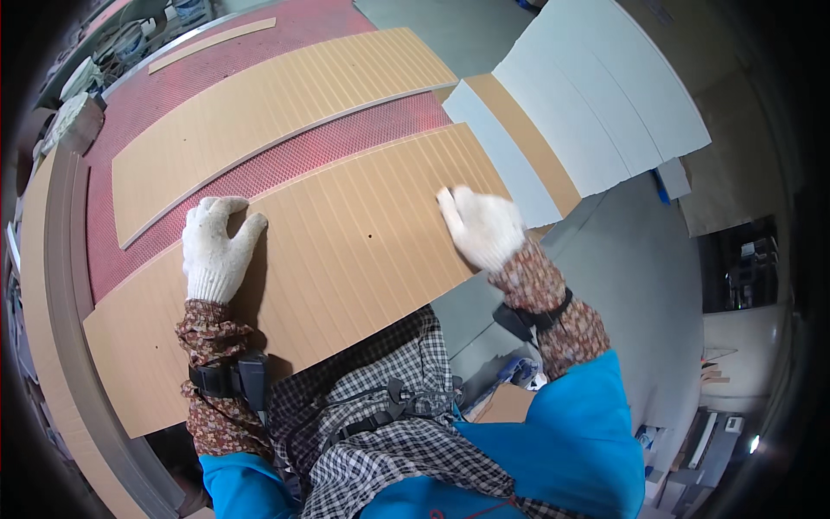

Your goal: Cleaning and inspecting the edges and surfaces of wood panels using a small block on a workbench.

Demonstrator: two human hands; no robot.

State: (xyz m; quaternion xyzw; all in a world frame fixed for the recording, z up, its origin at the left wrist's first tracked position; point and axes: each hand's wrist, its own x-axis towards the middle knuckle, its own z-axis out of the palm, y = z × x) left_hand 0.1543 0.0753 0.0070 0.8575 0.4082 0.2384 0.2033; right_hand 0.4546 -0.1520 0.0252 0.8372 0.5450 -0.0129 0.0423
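A long wood-coloured panel (346,251) with fine grooves and a small dark hole lies in front of me, its near edge close to my apron. My left hand (216,246), in a white knitted glove, rests on the panel's far edge toward the left, thumb and fingers apart. On the right part of the same panel is my right hand (484,229), also gloved, its fingers curled in against the surface. Whatever it may hold is hidden. Beyond lies a second similar panel (277,121) with a pale edge, parallel to the first.
Under the panels is a red textured mat (112,225). A narrow wood-coloured strip (212,45) lies at the far side. Brown boards (69,285) run along the left. White-and-brown cardboard (588,95) stands open at the right end, with grey floor beyond.
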